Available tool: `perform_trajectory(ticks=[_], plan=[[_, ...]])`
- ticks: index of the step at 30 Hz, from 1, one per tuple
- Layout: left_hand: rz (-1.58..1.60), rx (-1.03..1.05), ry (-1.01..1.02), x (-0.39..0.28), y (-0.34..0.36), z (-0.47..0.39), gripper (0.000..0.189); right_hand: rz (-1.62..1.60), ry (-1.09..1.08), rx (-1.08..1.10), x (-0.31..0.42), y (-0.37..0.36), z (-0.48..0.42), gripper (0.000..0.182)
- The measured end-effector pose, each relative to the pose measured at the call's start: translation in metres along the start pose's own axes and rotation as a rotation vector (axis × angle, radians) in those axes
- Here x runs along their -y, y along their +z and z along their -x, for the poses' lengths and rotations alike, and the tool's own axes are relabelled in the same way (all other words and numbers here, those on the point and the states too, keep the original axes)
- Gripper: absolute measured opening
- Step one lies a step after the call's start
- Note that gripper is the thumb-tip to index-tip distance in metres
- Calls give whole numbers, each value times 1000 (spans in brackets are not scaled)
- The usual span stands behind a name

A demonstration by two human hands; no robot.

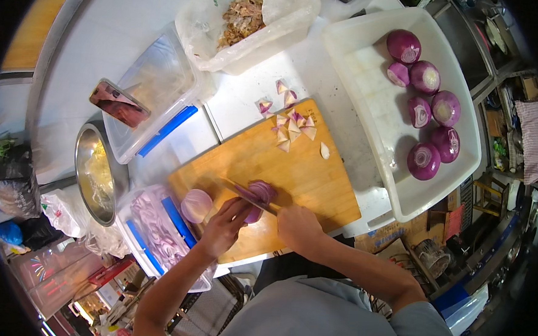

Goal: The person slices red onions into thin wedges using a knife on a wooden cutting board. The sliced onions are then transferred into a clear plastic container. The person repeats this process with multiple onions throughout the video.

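Observation:
On a wooden cutting board [327, 184], my right hand [298, 228] grips the handle of a kitchen knife [252, 198]. The blade lies across a partly sliced red onion [263, 193]. My left hand [225, 227] presses on the onion beside the blade, its fingertips partly hidden. Left of that hand rests an onion half [196, 205]. Onion end trimmings [294, 128] are heaped at the board's far edge, some on the white table beyond. Sliced onion [156, 226] fills a clear plastic box with blue clips at the board's left.
A white plastic tub [388, 192] at the right holds several whole or trimmed red onions [423, 163]. Farther back stands a bag-lined container [257, 42] with brownish food. A smartphone [120, 103] lies on a lidded clear box [157, 80]. Near it is a metal bowl [81, 167].

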State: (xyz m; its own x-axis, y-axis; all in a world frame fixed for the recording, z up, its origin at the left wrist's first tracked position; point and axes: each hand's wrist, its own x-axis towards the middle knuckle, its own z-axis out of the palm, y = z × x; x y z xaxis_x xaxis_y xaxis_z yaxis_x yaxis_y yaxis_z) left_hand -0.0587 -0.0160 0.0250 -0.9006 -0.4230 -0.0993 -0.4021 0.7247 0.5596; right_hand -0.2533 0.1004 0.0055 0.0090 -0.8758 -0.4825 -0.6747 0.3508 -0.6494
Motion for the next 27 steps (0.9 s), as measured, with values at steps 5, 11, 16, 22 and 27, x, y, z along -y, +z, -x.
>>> perform_trajectory(ticks=[5, 11, 16, 22, 27], plan=[[5, 11, -29, 6, 10, 14, 47, 15, 132, 129, 10, -34, 48, 13], [22, -96, -6, 2, 9, 7, 42, 91, -14, 119, -13, -1, 43, 14], [-1, -69, -9, 2, 7, 10, 46, 124, -50, 45, 4, 3, -4, 13], [24, -86, -3, 4, 9, 15, 38, 103, 70, 73, 12, -30, 52, 14], [28, -125, 0, 2, 10, 11, 37, 162, 103, 142, 6, -28, 62, 13]])
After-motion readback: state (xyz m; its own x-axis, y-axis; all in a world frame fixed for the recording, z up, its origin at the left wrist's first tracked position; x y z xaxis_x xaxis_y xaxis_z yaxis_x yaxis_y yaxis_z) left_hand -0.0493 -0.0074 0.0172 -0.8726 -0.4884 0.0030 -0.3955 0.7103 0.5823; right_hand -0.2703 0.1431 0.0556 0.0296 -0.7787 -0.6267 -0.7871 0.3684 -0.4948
